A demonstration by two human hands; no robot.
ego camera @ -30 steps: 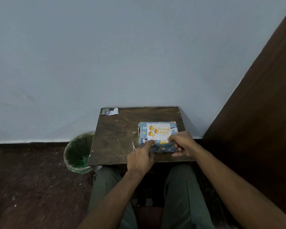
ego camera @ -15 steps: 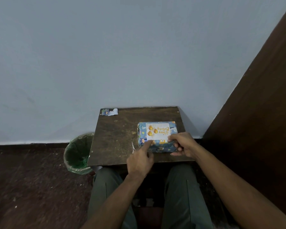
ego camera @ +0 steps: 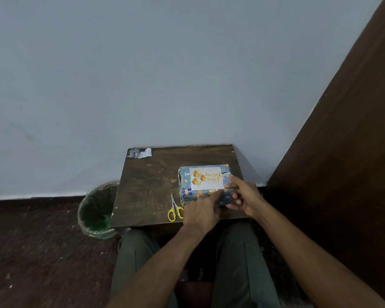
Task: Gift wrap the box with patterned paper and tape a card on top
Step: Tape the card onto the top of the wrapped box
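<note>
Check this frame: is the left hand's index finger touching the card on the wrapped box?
Touching. In the head view the left hand stretches its index finger onto the near right corner of the card, with no gap visible, atop the wrapped box.

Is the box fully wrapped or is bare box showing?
Wrapped, on the faces in view: blue patterned paper covers the box top and near side, with the card flat on top. Far side and underside are hidden.

bare table (ego camera: 151, 185) left of wrapped box (ego camera: 185, 192), scissors (ego camera: 175, 207) beside it, wall behind
</note>
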